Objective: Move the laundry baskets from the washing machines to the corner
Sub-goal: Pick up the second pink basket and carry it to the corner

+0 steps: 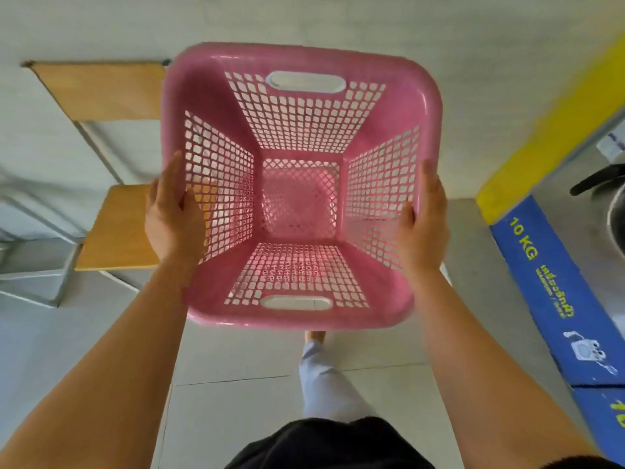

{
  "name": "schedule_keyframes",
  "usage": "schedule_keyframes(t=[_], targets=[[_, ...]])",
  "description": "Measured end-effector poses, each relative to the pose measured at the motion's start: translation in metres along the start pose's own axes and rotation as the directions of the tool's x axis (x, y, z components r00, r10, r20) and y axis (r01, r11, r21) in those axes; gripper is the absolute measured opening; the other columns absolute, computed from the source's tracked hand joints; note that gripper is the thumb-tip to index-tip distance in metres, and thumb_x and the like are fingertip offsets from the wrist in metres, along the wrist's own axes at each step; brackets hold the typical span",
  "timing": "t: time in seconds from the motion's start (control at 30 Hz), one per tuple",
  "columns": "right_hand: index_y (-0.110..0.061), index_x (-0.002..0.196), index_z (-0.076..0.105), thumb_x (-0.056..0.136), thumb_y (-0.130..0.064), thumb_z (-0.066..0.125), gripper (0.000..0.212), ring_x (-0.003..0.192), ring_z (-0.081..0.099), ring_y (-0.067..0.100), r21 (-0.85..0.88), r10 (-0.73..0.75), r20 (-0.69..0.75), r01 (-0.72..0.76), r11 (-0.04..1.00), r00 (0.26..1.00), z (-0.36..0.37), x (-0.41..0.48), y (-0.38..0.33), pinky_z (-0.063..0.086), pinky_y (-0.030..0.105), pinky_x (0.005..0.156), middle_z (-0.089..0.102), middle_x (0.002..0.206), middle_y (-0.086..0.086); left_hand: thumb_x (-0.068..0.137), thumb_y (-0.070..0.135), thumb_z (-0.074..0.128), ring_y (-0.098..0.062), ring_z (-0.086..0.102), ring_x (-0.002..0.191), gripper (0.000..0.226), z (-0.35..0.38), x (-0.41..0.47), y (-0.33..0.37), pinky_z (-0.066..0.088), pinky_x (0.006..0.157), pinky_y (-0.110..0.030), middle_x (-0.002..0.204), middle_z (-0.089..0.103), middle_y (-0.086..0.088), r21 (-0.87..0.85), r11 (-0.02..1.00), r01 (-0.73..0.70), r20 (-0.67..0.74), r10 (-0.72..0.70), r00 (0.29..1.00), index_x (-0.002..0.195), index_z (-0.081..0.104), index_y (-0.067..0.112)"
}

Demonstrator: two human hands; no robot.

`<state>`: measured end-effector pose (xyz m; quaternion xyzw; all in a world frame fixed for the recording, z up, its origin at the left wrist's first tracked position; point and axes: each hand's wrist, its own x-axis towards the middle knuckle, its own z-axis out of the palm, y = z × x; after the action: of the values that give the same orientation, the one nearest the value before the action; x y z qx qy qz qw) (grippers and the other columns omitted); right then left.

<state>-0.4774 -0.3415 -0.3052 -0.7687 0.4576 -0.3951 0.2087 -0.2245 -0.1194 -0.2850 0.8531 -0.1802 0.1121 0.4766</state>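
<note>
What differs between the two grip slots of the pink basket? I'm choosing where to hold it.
The far grip slot sits on the wall away from the person; the near grip slot sits on the wall closest to the body. The far one looks slightly wider. Both are oblong, empty openings in the pink plastic lattice basket; neither hand uses them.

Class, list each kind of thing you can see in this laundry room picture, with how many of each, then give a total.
Pink laundry basket: 1
Wooden chair: 1
Blue washing machine panels, and: 2
Hands, left hand and right hand: 2
Total: 6
</note>
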Motion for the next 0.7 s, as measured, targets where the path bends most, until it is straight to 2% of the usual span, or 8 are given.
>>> schedule_keyframes(t=[0.1, 0.17, 0.2, 0.23, 0.3, 0.37, 0.53, 0.7], targets=[[-0.037, 0.152, 0.023, 0.092, -0.003, 0.049, 0.073, 0.107, 0.034, -0.015, 0.04, 0.002, 0.052, -0.004, 0.999, 0.999, 0.04, 0.035, 0.007, 0.033, -0.006, 0.055, 0.035, 0.154, 0.002, 0.083, 0.018, 0.046, -0.02, 0.057, 0.107, 0.061, 0.032, 0.032, -0.009, 0.038, 0.081, -0.022, 0.124, 0.06, 0.003, 0.008, 1.0, 0.03, 0.001, -0.03, 1.0, 0.133, 0.044, 0.052], [-0.04, 0.151, 0.021, 0.094, -0.005, 0.049, 0.073, 0.102, 0.033, -0.018, 0.042, 0.012, 0.103, -0.017, 0.999, 0.995, 0.07, 0.061, 0.015, 0.032, -0.006, 0.057, 0.034, 0.155, 0.001, 0.083, 0.018, 0.045, -0.02, 0.058, 0.108, 0.061, 0.058, 0.055, -0.018, 0.04, 0.082, -0.026, 0.125, 0.059, 0.005, 0.025, 0.998, 0.058, 0.034, -0.058, 0.998, 0.132, 0.043, 0.053], [-0.042, 0.151, 0.02, 0.094, -0.006, 0.05, 0.073, 0.106, 0.038, -0.014, 0.032, 0.021, 0.132, -0.026, 0.999, 0.991, 0.085, 0.074, 0.02, 0.034, -0.002, 0.066, 0.033, 0.155, -0.001, 0.083, 0.018, 0.045, -0.02, 0.058, 0.108, 0.061, 0.073, 0.066, -0.023, 0.041, 0.081, -0.027, 0.125, 0.058, 0.006, 0.045, 0.996, 0.075, 0.053, -0.077, 0.996, 0.133, 0.043, 0.053], [-0.045, 0.15, 0.019, 0.095, -0.007, 0.05, 0.074, 0.111, 0.045, -0.006, 0.025, 0.034, 0.16, -0.039, 0.999, 0.987, 0.099, 0.086, 0.024, 0.039, 0.009, 0.072, 0.033, 0.155, -0.002, 0.083, 0.018, 0.045, -0.021, 0.058, 0.107, 0.061, 0.087, 0.076, -0.028, 0.04, 0.08, -0.027, 0.125, 0.058, 0.006, 0.071, 0.993, 0.093, 0.076, -0.098, 0.992, 0.133, 0.043, 0.053], [-0.049, 0.148, 0.017, 0.096, -0.01, 0.049, 0.073, 0.119, 0.053, 0.011, 0.007, 0.072, 0.217, -0.075, 0.997, 0.974, 0.125, 0.105, 0.033, 0.044, 0.024, 0.077, 0.033, 0.156, -0.005, 0.085, 0.018, 0.045, -0.022, 0.059, 0.104, 0.06, 0.115, 0.097, -0.036, 0.04, 0.077, -0.028, 0.123, 0.058, 0.005, 0.136, 0.982, 0.129, 0.12, -0.145, 0.982, 0.133, 0.042, 0.053], [-0.048, 0.149, 0.019, 0.097, -0.011, 0.049, 0.071, 0.124, 0.054, 0.017, -0.011, 0.095, 0.274, -0.096, 0.995, 0.957, 0.152, 0.121, 0.044, 0.05, 0.032, 0.081, 0.034, 0.155, -0.005, 0.086, 0.018, 0.046, -0.024, 0.061, 0.102, 0.06, 0.141, 0.114, -0.046, 0.041, 0.076, -0.029, 0.124, 0.059, 0.005, 0.189, 0.969, 0.159, 0.157, -0.189, 0.969, 0.134, 0.043, 0.053], [-0.043, 0.15, 0.021, 0.096, -0.01, 0.05, 0.07, 0.113, 0.061, 0.02, -0.077, 0.143, 0.371, -0.123, 0.989, 0.917, 0.213, 0.152, 0.073, 0.052, 0.032, 0.074, 0.038, 0.151, -0.001, 0.086, 0.015, 0.048, -0.027, 0.061, 0.106, 0.061, 0.193, 0.144, -0.073, 0.043, 0.079, -0.032, 0.13, 0.056, 0.005, 0.275, 0.942, 0.193, 0.233, -0.26, 0.937, 0.133, 0.042, 0.055], [-0.046, 0.149, 0.021, 0.094, -0.009, 0.051, 0.073, 0.113, 0.062, 0.023, -0.126, 0.183, 0.429, -0.142, 0.982, 0.885, 0.261, 0.17, 0.093, 0.055, 0.037, 0.074, 0.039, 0.151, -0.002, 0.086, 0.016, 0.049, -0.026, 0.06, 0.101, 0.062, 0.232, 0.166, -0.102, 0.042, 0.077, -0.03, 0.123, 0.058, 0.0, 0.346, 0.902, 0.258, 0.274, -0.36, 0.892, 0.131, 0.042, 0.058]])
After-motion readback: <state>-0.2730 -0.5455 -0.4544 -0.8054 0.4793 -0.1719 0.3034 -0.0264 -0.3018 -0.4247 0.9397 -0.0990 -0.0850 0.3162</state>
